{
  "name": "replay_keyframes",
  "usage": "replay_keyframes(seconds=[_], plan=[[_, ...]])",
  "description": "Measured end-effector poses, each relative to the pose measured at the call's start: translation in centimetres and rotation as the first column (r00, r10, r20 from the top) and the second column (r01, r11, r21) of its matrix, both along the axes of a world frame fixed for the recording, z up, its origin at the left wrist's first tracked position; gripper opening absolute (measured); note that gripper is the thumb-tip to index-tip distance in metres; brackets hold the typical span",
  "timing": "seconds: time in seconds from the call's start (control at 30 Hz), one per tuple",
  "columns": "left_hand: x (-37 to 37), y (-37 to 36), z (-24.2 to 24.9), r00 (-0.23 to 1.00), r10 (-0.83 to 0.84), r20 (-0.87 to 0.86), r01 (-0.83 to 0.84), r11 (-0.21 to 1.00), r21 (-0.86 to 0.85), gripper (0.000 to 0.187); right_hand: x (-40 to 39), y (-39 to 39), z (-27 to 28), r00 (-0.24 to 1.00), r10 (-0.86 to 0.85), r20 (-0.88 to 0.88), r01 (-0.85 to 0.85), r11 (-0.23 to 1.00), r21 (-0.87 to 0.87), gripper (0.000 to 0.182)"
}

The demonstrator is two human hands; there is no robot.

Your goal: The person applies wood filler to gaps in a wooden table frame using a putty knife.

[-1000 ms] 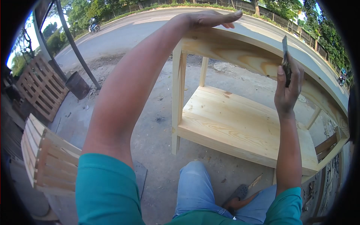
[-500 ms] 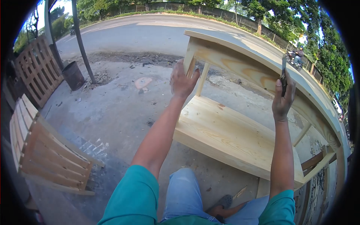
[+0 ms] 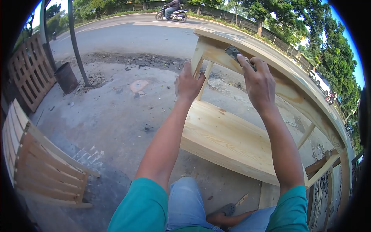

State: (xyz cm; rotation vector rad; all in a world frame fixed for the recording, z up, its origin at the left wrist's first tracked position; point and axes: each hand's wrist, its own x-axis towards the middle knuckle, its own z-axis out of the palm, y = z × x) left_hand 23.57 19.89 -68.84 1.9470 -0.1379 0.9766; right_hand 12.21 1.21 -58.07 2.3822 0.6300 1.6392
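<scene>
Pine table point(image 3: 247, 135), bare and unfinished, stands on the concrete ground point(image 3: 116, 112) directly ahead of the seated person, with its upper rail point(image 3: 297, 96) running off to the right and its lower shelf point(image 3: 228, 139) below that rail.

Head view. Left hand point(image 3: 188, 83) is curled around the table's near corner leg point(image 3: 197, 62), just under the top, fingers wrapped and thumb out, bracing the frame. Right hand point(image 3: 259, 83) presses a small dark tool point(image 3: 234, 51) flat against the outer face of the rail, close to that same leg; the fingers are bunched together over it. The tool is mostly hidden by the fingers, so it may be a scraper or a sanding block; which one cannot be told.

As a judgement, the work stands at the rail's leg end; the long stretch of rail to the right looks much like the part under the hand, so progress cannot be read.

Left of the table stand a slatted wooden chair point(image 3: 42, 162), a pallet point(image 3: 29, 73) and a dark drum point(image 3: 65, 77). Beyond the table a motorbike point(image 3: 172, 13) passes on the road point(image 3: 127, 36).
</scene>
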Motion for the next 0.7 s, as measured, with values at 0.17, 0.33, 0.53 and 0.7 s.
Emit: replay_keyframes(seconds=[0.17, 0.33, 0.53, 0.7], plan=[[0.0, 0.0, -0.1, 1.000, -0.016, 0.003, 0.016, 1.000, -0.005, 0.052, 0.4, 0.5, 0.6, 0.991, -0.129, 0.032, 0.131, 0.990, -0.049, 0.048], [-0.4, 0.0, 0.4, 1.000, -0.016, -0.023, 0.015, 1.000, -0.010, 0.045, -2.4, 1.6, 0.9, 0.943, -0.332, 0.021, 0.333, 0.941, -0.058, 0.048], [0.4, -0.1, -0.1, 1.000, -0.019, -0.003, 0.019, 1.000, -0.001, 0.042, -1.1, 3.1, 2.6, 0.941, -0.335, 0.047, 0.338, 0.922, -0.187, 0.045], [0.2, 0.1, 0.1, 1.000, -0.023, -0.011, 0.023, 1.000, -0.002, 0.042, -1.8, 1.8, 4.0, 0.909, -0.415, 0.047, 0.412, 0.871, -0.267, 0.042]])
